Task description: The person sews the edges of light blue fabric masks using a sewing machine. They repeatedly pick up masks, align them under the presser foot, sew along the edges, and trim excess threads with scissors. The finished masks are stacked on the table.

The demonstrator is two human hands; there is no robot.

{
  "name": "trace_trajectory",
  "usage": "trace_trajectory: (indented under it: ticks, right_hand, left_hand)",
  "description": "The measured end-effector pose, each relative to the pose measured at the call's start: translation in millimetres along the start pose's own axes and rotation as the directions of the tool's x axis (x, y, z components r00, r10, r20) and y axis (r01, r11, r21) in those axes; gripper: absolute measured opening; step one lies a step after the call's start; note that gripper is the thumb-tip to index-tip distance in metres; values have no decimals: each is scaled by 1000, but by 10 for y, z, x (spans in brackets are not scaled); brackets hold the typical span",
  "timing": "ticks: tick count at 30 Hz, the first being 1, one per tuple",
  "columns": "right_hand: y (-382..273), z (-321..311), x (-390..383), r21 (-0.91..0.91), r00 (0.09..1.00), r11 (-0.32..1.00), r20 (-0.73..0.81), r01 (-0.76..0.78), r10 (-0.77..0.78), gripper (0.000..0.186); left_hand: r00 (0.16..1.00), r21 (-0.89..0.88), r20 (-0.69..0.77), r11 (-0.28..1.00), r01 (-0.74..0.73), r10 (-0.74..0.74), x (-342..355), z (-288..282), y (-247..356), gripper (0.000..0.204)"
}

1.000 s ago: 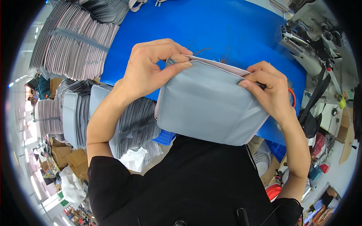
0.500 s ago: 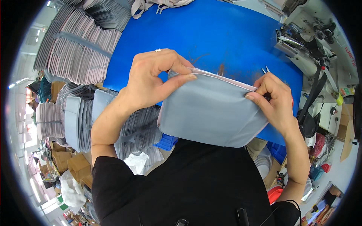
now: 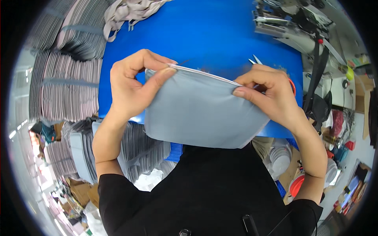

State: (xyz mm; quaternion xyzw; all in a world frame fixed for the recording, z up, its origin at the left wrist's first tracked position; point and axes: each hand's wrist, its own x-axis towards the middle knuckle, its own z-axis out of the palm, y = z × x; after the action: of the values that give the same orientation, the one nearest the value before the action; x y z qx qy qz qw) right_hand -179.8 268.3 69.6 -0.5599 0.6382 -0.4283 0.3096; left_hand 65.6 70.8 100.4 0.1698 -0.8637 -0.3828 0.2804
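Both of my hands stretch a grey fabric panel (image 3: 201, 108) between them, just in front of my body over the table's near edge. It has rounded lower corners, and a thin pale pink layer shows along its upper edge. My left hand (image 3: 136, 80) pinches the upper left corner between thumb and fingers. With thumb and forefinger, my right hand (image 3: 271, 88) pinches the same edge near its right end. Beyond the right hand show the tips of a pair of scissors (image 3: 256, 59) and part of an orange handle; whether they lie on the table or hang from the hand, I cannot tell.
A blue tabletop (image 3: 204, 31) extends ahead. Tall strapped stacks of grey and pink panels (image 3: 73, 84) stand at the left, with more stacks (image 3: 143, 143) below. Beige straps (image 3: 132, 13) lie at the far left. A sewing machine (image 3: 291, 29) occupies the far right.
The view has shifted, so the sewing machine and stacks sit elsewhere in the picture. My hands and the panel appear further left, the panel's upper edge pulled straighter, its layers closer together.
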Motion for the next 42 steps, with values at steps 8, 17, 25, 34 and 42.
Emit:
trace_trajectory:
  ticks: [8,17,25,34,42]
  right_hand:
    - [311,-159,85,405,964,875,69,-263,258,16]
    - [569,-93,337,763,875,632,-207,-136,439,20]
    - [610,-171,436,794,815,596,-263,-121,517,23]
    - [603,-210,508,806,783,583,-298,-101,547,25]
    - [636,-159,625,868,770,494,-347,48,535,30]
  left_hand:
    - [984,12,174,1000,26,-28,976,270,-251,17]
    - [901,41,427,997,67,-78,2283,852,-666,22]
    - [909,-54,413,998,-22,43,2555,1105,-888,22]
    - [887,-249,426,966,-73,177,2741,1278,-959,27]
    - [936,-73,310,985,-153,169,2979,1360,-982,42]
